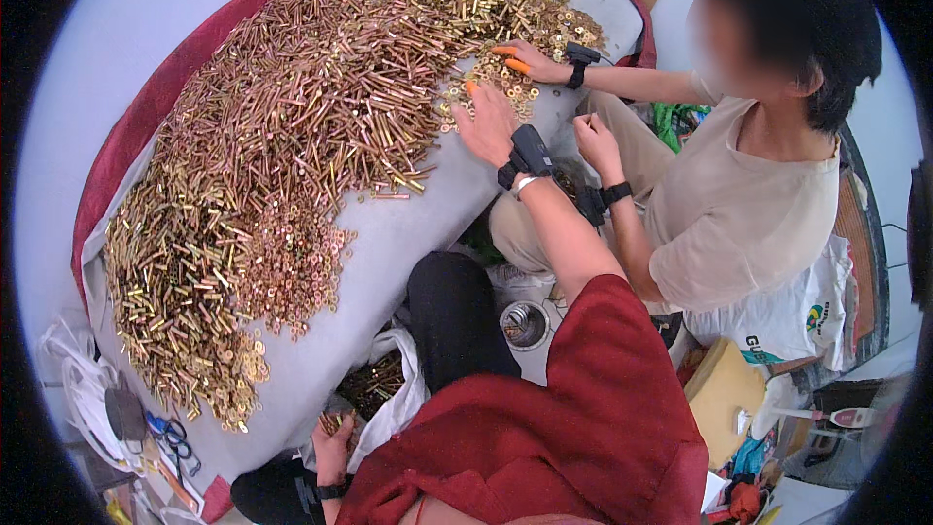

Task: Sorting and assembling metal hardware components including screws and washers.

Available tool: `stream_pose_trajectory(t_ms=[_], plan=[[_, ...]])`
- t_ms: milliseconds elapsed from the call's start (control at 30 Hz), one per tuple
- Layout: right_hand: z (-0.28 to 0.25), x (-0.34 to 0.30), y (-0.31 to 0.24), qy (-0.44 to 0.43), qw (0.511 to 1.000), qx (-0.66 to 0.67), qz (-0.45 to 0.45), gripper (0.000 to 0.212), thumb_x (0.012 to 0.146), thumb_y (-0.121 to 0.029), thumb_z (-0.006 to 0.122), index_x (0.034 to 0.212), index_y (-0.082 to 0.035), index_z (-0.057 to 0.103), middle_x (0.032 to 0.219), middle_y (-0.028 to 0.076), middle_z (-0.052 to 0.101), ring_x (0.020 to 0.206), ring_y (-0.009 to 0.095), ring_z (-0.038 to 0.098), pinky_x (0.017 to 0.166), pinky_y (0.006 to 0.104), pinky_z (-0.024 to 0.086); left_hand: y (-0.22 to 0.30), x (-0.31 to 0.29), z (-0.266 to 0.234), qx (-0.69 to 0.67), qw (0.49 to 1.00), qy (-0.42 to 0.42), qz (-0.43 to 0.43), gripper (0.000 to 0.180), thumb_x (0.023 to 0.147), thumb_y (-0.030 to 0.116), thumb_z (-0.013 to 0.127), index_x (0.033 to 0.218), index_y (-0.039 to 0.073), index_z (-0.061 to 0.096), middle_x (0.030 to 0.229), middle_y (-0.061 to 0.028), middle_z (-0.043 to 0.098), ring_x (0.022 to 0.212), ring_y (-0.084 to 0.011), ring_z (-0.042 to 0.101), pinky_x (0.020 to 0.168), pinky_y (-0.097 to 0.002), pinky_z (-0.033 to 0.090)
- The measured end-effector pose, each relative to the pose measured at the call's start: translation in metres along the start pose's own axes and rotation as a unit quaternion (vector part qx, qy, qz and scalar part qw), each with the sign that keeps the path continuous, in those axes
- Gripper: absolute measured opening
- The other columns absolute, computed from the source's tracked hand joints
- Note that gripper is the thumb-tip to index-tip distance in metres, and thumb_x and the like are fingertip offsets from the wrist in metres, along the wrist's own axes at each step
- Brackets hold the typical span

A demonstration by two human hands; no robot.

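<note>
My right hand (489, 126) reaches across to the far right of a big heap, its fingers apart over loose brass-coloured washers (523, 95). An orange finger cover sits on one fingertip, and a black device is strapped to the wrist. Low in the view, my left hand (333, 447) is curled around a few small metal fasteners (335, 422), too small to tell exactly. It is beside a white bag (404, 384) with more metal pieces inside. Long coppery bolts (321, 87) make up most of the heap; short sleeve-like pieces (165, 292) lie at the near left.
A co-worker at the right has one hand (540, 62) with orange finger covers on the washers and the other hand (598, 148) raised. Coppery nuts or washers (292, 267) edge the grey cloth (389, 243). A metal cup (525, 324) stands between us; blue-handled scissors (172, 436) lie lower left.
</note>
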State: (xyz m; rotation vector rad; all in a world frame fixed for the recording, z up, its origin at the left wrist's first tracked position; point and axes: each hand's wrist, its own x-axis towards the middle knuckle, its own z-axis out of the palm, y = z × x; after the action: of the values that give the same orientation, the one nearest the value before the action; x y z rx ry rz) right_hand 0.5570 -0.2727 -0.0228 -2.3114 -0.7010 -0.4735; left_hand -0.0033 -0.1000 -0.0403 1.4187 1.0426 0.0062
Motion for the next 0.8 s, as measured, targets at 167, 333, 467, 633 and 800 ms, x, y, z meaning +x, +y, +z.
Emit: stream_pose_trajectory(t_ms=[167,333,467,633,800], plan=[[-0.020,-0.047,-0.022,0.017,0.998,0.046,-0.045,0.046,0.090,-0.026,0.061,0.124,0.004,0.051,0.125,0.025,0.054,0.118,0.040,0.051,0.101,0.0446,0.040,-0.013,-0.003,-0.005,-0.006,0.999,0.025,-0.035,0.005,0.092,0.010,0.065,0.092,0.007,0.060,0.075,0.0027,0.061,0.056,-0.0060,0.052,0.049,-0.0229,0.041],[-0.074,-0.097,-0.066,0.009,0.991,0.119,-0.054,0.051,0.088,-0.025,0.064,0.126,0.005,0.050,0.127,0.026,0.053,0.120,0.042,0.049,0.103,0.0460,0.038,-0.010,-0.004,-0.001,-0.006,0.999,0.017,0.030,0.006,0.092,0.011,0.065,0.092,0.007,0.060,0.077,0.0008,0.064,0.058,-0.0061,0.053,0.051,-0.0225,0.042],[-0.099,-0.141,-0.098,-0.016,0.989,0.139,-0.045,0.051,0.089,-0.025,0.064,0.128,0.004,0.049,0.128,0.026,0.053,0.122,0.041,0.049,0.104,0.0442,0.038,-0.020,-0.005,-0.002,-0.056,0.997,0.021,0.047,0.010,0.093,0.014,0.065,0.095,0.006,0.059,0.080,-0.0011,0.064,0.056,-0.0061,0.052,0.048,-0.0225,0.040],[-0.118,-0.196,-0.136,-0.067,0.977,0.203,-0.001,0.051,0.091,-0.026,0.063,0.130,0.004,0.049,0.128,0.026,0.054,0.121,0.040,0.050,0.104,0.0425,0.039,-0.023,-0.006,-0.005,-0.078,0.996,0.017,0.028,0.012,0.093,0.016,0.065,0.095,0.007,0.058,0.077,-0.0027,0.064,0.048,-0.0069,0.050,0.041,-0.0220,0.035],[-0.121,-0.233,-0.161,-0.075,0.972,0.223,-0.009,0.051,0.092,-0.029,0.062,0.130,0.004,0.049,0.127,0.025,0.055,0.120,0.039,0.052,0.103,0.0417,0.040,-0.014,-0.022,0.000,-0.056,0.997,0.012,0.044,0.014,0.093,0.020,0.064,0.087,0.007,0.062,0.074,0.0032,0.060,0.057,-0.0049,0.050,0.047,-0.0227,0.037]])
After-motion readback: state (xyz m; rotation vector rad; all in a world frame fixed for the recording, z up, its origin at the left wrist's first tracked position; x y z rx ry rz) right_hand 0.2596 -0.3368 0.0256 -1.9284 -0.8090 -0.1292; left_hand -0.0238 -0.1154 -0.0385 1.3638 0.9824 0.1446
